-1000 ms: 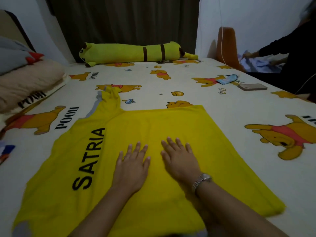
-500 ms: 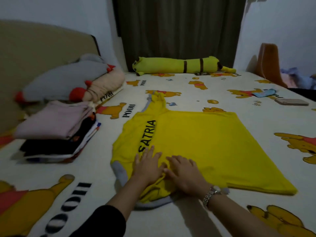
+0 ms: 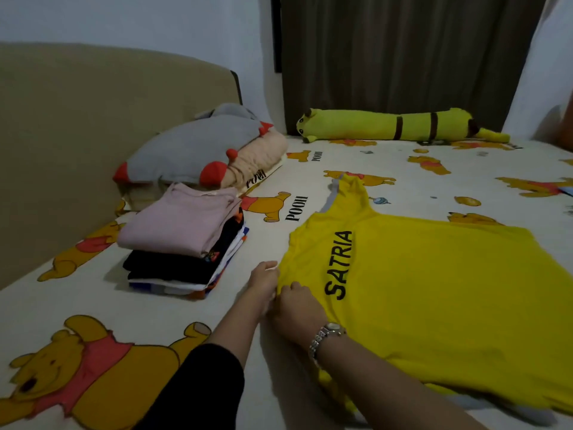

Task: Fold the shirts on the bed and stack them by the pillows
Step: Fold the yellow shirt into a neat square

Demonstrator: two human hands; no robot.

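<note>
Moved: both hands have left the middle of the yellow shirt [image 3: 434,290] for its left edge, near the collar end; the near sleeve is now tucked under.
Meaning: smoothing looks done and a fold is starting, I judge.
Bed [image 3: 403,187]: the shirt lies spread flat on it, "SATRIA" upward.
Stack [image 3: 183,240]: folded shirts, pink on top, sit just beside the pillows [image 3: 204,150], apart from the shirt.
Right hand [image 3: 297,311]: fingers curled, gripping the shirt's edge.
Left hand [image 3: 263,282]: fingers bent at the same edge; pinching it, as far as shows.
</note>
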